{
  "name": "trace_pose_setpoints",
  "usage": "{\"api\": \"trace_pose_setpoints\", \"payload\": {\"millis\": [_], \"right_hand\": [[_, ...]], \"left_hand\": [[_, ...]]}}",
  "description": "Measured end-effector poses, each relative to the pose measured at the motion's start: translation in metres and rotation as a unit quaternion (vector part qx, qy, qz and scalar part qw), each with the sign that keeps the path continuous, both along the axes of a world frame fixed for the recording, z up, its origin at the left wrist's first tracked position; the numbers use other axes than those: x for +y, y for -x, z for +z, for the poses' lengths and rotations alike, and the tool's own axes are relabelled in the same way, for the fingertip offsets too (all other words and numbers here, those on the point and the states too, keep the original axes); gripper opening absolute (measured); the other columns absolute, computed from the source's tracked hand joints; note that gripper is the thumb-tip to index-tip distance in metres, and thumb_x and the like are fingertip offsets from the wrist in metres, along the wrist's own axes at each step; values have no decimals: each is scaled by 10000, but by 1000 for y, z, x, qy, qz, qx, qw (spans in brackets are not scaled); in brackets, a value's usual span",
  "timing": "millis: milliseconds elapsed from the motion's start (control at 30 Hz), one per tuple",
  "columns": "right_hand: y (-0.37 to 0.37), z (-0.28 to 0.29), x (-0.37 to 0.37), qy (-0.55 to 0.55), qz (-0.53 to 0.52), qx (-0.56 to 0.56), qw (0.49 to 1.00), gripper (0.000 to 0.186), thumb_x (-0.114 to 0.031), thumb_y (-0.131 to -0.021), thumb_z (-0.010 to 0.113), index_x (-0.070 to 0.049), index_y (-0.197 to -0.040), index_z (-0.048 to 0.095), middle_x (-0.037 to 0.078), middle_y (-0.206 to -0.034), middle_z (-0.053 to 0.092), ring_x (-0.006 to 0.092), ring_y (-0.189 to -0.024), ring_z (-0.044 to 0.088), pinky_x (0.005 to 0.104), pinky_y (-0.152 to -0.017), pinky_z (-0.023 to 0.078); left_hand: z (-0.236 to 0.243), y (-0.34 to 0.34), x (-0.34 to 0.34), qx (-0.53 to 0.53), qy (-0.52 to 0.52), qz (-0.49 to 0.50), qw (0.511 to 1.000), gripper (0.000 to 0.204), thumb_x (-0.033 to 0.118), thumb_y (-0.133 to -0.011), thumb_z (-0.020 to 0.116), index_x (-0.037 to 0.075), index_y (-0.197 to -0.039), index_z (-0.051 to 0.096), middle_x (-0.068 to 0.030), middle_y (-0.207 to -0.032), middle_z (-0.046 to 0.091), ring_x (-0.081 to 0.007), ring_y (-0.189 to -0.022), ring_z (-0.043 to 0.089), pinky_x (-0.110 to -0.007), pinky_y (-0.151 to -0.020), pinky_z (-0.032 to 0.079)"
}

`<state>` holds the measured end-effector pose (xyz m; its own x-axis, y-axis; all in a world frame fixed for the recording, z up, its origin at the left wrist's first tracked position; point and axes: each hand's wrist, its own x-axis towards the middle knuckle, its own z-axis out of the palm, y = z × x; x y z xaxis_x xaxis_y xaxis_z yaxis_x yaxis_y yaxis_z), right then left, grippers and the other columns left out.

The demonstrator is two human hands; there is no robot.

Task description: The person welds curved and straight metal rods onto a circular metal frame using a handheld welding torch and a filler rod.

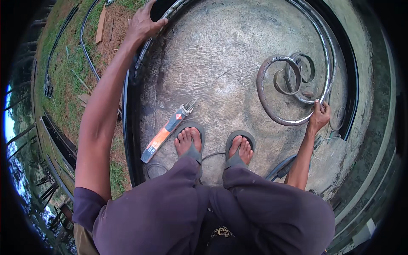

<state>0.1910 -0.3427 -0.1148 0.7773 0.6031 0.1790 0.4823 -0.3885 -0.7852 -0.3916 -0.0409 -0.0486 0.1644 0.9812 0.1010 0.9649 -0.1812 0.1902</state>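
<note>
A long metal bar, bent into a wide curve with a scroll end (262, 87), lies over the concrete floor. My right hand (318, 117) is closed around the bar beside the scroll, thumb on top. A smaller flat metal curl (278, 83) sits inside the scroll. At the upper left, my left hand (144, 24) is spread against the bar's far curve, thumb stretched over it and fingers apart. Part of that hand's contact is hidden. A tilted pack of welding rods (163, 134), rod ends sticking out, lies by my left foot.
A black metal frame (128, 123) edges the concrete on the left, with another dark strip (352, 80) on the right. My sandalled feet stand on the concrete. A cable and a dark tool (282, 168) lie near my right forearm. Grass with a wood piece (101, 25) is at left.
</note>
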Motion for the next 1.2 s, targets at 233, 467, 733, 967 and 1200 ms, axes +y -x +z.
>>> {"api": "trace_pose_setpoints", "payload": {"millis": [233,467,733,967,1200], "right_hand": [[-9,-4,-7,79,58,6,995,453,-250,-942,772,95,-1216,664,97,-810,751,125,-731,687,252,-690,509],[-16,8,0,168,60,42,983,522,-347,-956,751,73,-1254,665,131,-861,764,162,-762,706,286,-714,528],[-32,12,6,201,37,-113,972,581,-496,-924,736,6,-1216,721,161,-947,773,257,-873,735,379,-841,545],[-32,15,4,179,37,-56,982,537,-446,-933,748,16,-1205,720,160,-956,771,238,-870,734,375,-843,547],[-18,21,-36,154,27,-167,973,582,-425,-945,735,16,-1316,651,227,-1192,696,325,-1070,682,423,-955,512]], "left_hand": [[29,43,-27,-151,54,147,976,920,484,-772,822,129,-1538,458,-264,-1425,590,-387,-1345,562,-470,-1127,451],[25,102,-57,-215,12,114,970,717,518,-868,797,172,-1460,589,-202,-1412,626,-298,-1326,600,-396,-1108,475],[35,118,-71,-228,10,128,965,682,461,-890,795,108,-1441,601,-193,-1397,642,-287,-1309,615,-390,-1108,475],[32,119,-87,-256,1,132,958,667,499,-866,806,120,-1392,648,-213,-1346,665,-312,-1272,639,-414,-1047,538],[33,122,-96,-280,26,152,948,629,411,-900,804,90,-1411,628,-177,-1386,648,-264,-1278,635,-373,-1077,498]]}}
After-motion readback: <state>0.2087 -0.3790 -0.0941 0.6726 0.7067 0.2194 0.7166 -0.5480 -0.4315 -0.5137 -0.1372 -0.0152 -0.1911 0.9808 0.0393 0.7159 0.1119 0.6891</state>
